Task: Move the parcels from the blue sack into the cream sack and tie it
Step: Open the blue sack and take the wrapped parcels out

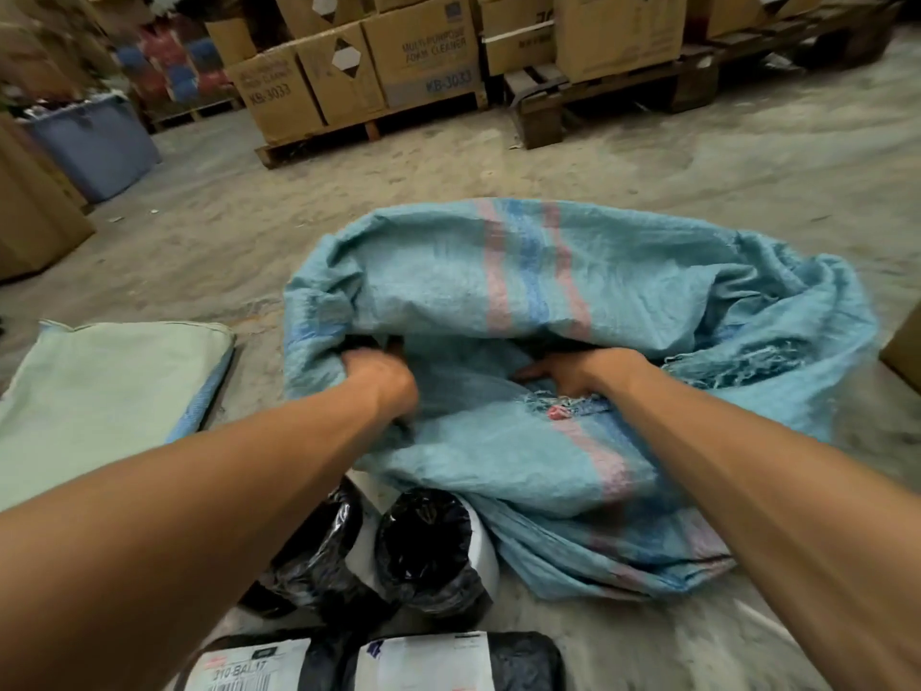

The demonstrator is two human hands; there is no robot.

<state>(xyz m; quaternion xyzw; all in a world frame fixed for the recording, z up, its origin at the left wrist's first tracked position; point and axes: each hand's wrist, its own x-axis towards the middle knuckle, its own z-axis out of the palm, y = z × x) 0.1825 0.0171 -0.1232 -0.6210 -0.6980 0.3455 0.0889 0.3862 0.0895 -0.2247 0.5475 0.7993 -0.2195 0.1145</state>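
Observation:
The blue woven sack [573, 286] with pink and blue stripes lies crumpled on the concrete floor, its mouth facing me. My left hand [381, 379] grips the left rim of the mouth, fingers curled into the fabric. My right hand [573, 374] reaches into the opening with fingers extended; its fingertips are hidden in the dark inside. The cream sack [99, 391] lies flat on the floor at the left. Two black plastic-wrapped parcels [423, 556] sit in front of the blue sack, and flat black parcels with white labels [379, 660] lie at the bottom edge.
Cardboard boxes [349, 77] stand on wooden pallets [598, 97] across the back. A blue-grey plastic bin [94, 147] sits at the far left beside brown cartons [35, 216]. Another carton corner [904, 351] shows at the right edge.

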